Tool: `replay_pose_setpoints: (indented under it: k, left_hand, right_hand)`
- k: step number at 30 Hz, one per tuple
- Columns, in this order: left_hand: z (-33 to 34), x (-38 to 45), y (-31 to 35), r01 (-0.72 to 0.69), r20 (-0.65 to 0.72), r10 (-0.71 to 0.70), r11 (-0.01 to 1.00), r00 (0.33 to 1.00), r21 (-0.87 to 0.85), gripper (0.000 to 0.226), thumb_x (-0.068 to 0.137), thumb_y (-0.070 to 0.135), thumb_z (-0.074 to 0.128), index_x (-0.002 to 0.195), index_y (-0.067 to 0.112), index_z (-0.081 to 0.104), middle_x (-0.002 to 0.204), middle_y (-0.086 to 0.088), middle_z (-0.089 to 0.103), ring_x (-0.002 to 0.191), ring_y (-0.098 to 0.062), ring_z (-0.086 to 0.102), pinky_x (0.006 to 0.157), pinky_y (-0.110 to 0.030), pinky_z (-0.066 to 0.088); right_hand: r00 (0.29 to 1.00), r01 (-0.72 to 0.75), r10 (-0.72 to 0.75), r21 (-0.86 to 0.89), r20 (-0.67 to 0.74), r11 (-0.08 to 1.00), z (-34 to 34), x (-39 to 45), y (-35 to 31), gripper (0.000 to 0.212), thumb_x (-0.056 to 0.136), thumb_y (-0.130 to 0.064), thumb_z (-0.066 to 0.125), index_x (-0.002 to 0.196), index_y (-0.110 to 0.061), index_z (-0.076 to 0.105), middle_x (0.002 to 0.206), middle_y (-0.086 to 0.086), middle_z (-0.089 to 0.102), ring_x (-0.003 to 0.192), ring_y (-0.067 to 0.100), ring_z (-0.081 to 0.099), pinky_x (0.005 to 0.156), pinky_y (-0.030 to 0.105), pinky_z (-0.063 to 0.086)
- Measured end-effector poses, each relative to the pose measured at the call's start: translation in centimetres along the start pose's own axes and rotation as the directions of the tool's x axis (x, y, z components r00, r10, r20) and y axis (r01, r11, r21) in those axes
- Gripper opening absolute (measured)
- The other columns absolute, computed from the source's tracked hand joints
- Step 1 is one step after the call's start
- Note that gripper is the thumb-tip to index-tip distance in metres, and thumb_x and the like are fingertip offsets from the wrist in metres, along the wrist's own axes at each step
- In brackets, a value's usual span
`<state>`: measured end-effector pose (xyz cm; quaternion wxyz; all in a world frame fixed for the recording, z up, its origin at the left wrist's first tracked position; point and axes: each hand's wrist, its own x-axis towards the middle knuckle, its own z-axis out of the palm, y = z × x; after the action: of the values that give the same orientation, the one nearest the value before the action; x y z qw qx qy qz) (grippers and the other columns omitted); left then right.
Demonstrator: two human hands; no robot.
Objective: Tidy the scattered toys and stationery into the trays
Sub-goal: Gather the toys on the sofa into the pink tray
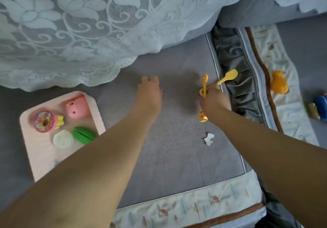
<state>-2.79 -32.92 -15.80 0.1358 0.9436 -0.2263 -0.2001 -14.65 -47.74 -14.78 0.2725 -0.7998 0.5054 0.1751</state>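
A pink tray (pixel 39 153) lies at the left on the grey sofa seat. It holds a pink pig (pixel 77 109), a pink donut (pixel 45 121), a white round piece (pixel 63 139) and a green vegetable (pixel 84 135). My left hand (pixel 150 90) rests on the seat with fingers curled; a bit of pink shows at its edge. My right hand (pixel 213 100) is closed on yellow toy utensils: a spoon (pixel 228 76) sticks out to the upper right and a fork-like piece (pixel 204 84) points up. An orange toy (pixel 202 117) pokes out below the wrist.
A small white scrap (pixel 209 139) lies on the seat near my right forearm. An orange duck toy (pixel 279 84) and a blue toy (pixel 321 107) sit on the cushion to the right. A lace cover (pixel 70 33) drapes the sofa back. A gap (pixel 235 79) separates the cushions.
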Motion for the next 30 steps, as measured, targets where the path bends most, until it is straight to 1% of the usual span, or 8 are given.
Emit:
replay_pose_setpoints:
  k: [3, 7, 11, 14, 18, 22, 27, 30]
  left_hand:
    - [-2.1, -2.4, -1.6, 0.041, -0.102, -0.052, 0.993, 0.993, -0.113, 0.005, 0.090, 0.008, 0.054, 0.094, 0.009, 0.055, 0.105, -0.010, 0.049, 0.078, -0.028, 0.054, 0.072, -0.039, 0.046]
    - [-5.8, -5.4, -4.2, 0.096, -0.170, -0.144, 0.961, 0.975, -0.259, 0.005, 0.090, 0.015, 0.055, 0.094, 0.012, 0.055, 0.098, -0.005, 0.053, 0.082, -0.021, 0.051, 0.066, -0.025, 0.027]
    - [-8.7, -9.2, -8.9, 0.248, -0.239, -0.319, 0.926, 0.917, -0.284, 0.014, 0.093, 0.024, 0.054, 0.097, 0.011, 0.055, 0.098, -0.007, 0.059, 0.087, -0.023, 0.056, 0.070, -0.027, 0.035]
    - [-9.8, -12.0, -12.8, 0.359, -0.249, -0.419, 0.898, 0.873, -0.256, 0.019, 0.094, 0.026, 0.052, 0.104, 0.010, 0.054, 0.101, -0.009, 0.059, 0.087, -0.027, 0.059, 0.075, -0.039, 0.047]
    - [-10.2, -15.0, -17.1, 0.431, -0.205, -0.494, 0.856, 0.845, -0.286, 0.026, 0.092, 0.026, 0.052, 0.115, 0.014, 0.051, 0.104, -0.009, 0.059, 0.092, -0.029, 0.061, 0.074, -0.039, 0.047]
    - [-9.8, -17.5, -19.3, 0.500, -0.099, -0.529, 0.837, 0.843, -0.222, 0.049, 0.089, 0.029, 0.063, 0.131, 0.014, 0.044, 0.120, -0.013, 0.051, 0.102, -0.031, 0.058, 0.083, -0.036, 0.045]
    - [-8.3, -18.6, -20.0, 0.487, -0.050, -0.508, 0.845, 0.860, -0.224, 0.047, 0.090, 0.030, 0.062, 0.131, 0.012, 0.046, 0.129, -0.012, 0.049, 0.111, -0.029, 0.056, 0.093, -0.037, 0.044]
    - [-7.7, -18.9, -20.0, 0.460, -0.047, -0.477, 0.866, 0.878, -0.198, 0.050, 0.092, 0.030, 0.060, 0.136, 0.012, 0.043, 0.131, -0.012, 0.049, 0.114, -0.028, 0.056, 0.093, -0.035, 0.044]
  right_hand:
    - [0.993, 0.105, -0.104, -0.008, 0.062, 0.994, 0.5, -2.5, -3.1, 0.021, 0.096, -0.015, 0.046, 0.117, -0.012, 0.044, 0.101, 0.014, 0.064, 0.096, 0.036, 0.063, 0.071, 0.036, 0.046]
    - [0.923, 0.292, -0.300, 0.072, 0.241, 0.954, 1.6, -6.5, -7.7, 0.026, 0.093, -0.026, 0.054, 0.118, -0.019, 0.048, 0.104, 0.008, 0.065, 0.097, 0.030, 0.062, 0.071, 0.030, 0.041]
    - [0.844, 0.376, -0.409, 0.162, 0.346, 0.912, 4.0, -11.6, -12.5, 0.026, 0.091, -0.031, 0.056, 0.115, -0.024, 0.052, 0.086, -0.005, 0.059, 0.090, 0.023, 0.062, 0.073, 0.028, 0.044]
    - [0.800, 0.424, -0.468, 0.197, 0.375, 0.884, 6.1, -14.8, -15.3, 0.024, 0.089, -0.036, 0.059, 0.111, -0.027, 0.053, 0.094, -0.003, 0.060, 0.084, 0.020, 0.061, 0.074, 0.032, 0.049]
    - [0.759, 0.441, -0.504, 0.243, 0.413, 0.864, 8.7, -17.1, -17.3, 0.020, 0.087, -0.035, 0.061, 0.104, -0.029, 0.053, 0.096, 0.000, 0.065, 0.086, 0.021, 0.064, 0.072, 0.030, 0.050]
    - [0.789, 0.455, -0.469, 0.135, 0.397, 0.880, 10.6, -17.8, -17.1, 0.026, 0.087, -0.030, 0.059, 0.112, -0.023, 0.055, 0.096, 0.003, 0.063, 0.087, 0.025, 0.064, 0.072, 0.032, 0.052]
    - [0.804, 0.471, -0.407, -0.045, 0.433, 0.881, 12.3, -17.9, -16.2, 0.039, 0.090, -0.028, 0.058, 0.124, -0.014, 0.046, 0.111, 0.008, 0.058, 0.102, 0.030, 0.059, 0.074, 0.032, 0.045]
    - [0.801, 0.519, -0.403, -0.177, 0.444, 0.837, 13.9, -17.9, -16.2, 0.036, 0.093, -0.022, 0.051, 0.126, -0.009, 0.044, 0.110, 0.010, 0.060, 0.090, 0.026, 0.055, 0.072, 0.032, 0.044]
